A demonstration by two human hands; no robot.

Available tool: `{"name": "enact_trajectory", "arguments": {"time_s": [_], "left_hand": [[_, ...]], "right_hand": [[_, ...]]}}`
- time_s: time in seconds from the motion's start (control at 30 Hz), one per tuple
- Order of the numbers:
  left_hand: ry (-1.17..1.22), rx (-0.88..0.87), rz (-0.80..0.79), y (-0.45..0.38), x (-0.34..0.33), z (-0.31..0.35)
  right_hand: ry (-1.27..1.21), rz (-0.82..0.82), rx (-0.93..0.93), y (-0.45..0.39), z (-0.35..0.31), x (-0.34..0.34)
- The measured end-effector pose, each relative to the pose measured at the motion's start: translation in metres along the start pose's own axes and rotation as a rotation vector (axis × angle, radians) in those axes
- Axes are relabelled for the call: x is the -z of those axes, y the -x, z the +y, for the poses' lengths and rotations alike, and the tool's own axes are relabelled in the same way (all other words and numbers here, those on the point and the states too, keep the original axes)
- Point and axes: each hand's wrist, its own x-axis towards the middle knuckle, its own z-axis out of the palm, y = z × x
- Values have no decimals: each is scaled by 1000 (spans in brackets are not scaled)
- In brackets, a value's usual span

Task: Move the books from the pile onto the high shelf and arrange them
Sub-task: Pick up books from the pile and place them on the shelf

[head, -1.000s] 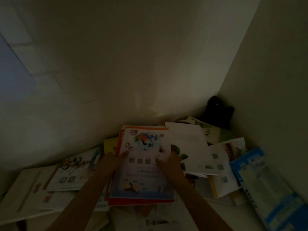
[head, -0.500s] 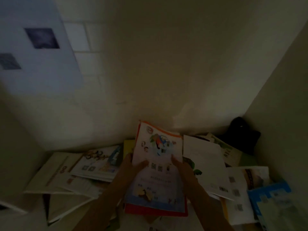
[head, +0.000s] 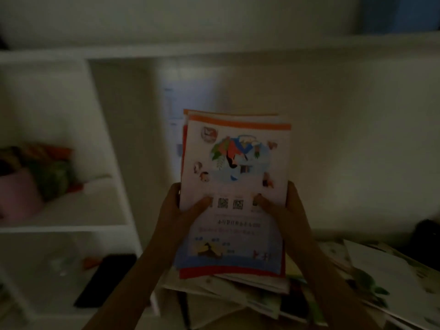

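- White cubby unit (head: pixel 112 148) at left, blurred.
- Colourful bundle (head: pixel 51 170) in upper cubby, red, green and orange, lying on its floor.
- Pink thing (head: pixel 19 194) touching the bundle, at the left edge.
- Black flat slab (head: pixel 104 279) in lower cubby, lying tilted.
- Small orange bit (head: pixel 91 262) just beside the slab's upper end.
- Dark lump (head: pixel 427 236) at far right, against the wall (head: pixel 345 139).
- Blue patch (head: pixel 402 14) top right, too blurred to tell.

Head view, close, facing shelf unit (head: pixel 114 144).

Bare forearms, no sleeves; hands (head: pixel 181 210) ungloved
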Motion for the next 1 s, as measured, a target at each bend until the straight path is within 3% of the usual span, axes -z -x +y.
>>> {"name": "enact_trajectory", "arguments": {"time_s": [0.33, 0.43, 0.63, 0.8, 0.9, 0.93, 1.0], "left_hand": [[85, -335, 223, -21, 181, 152], [113, -460, 314, -53, 213, 196], [-48, -685, 565, -125, 260, 258], [-277, -741, 784, -185, 292, 266], [-413, -696, 901, -219, 316, 254], [-447, -681, 937, -228, 326, 250], [-527, -646, 1006, -242, 343, 240]], "right_hand": [[-92, -141, 430, -20, -158, -204], [-79, -215, 488, -66, -207, -257], [-128, -395, 478, -163, -273, -356], [365, -267, 514, -219, -267, -422], [670, -200, 645, -231, -243, -446], [669, -272, 709, -237, -237, -458], [524, -618, 703, -240, -227, -480]]}}
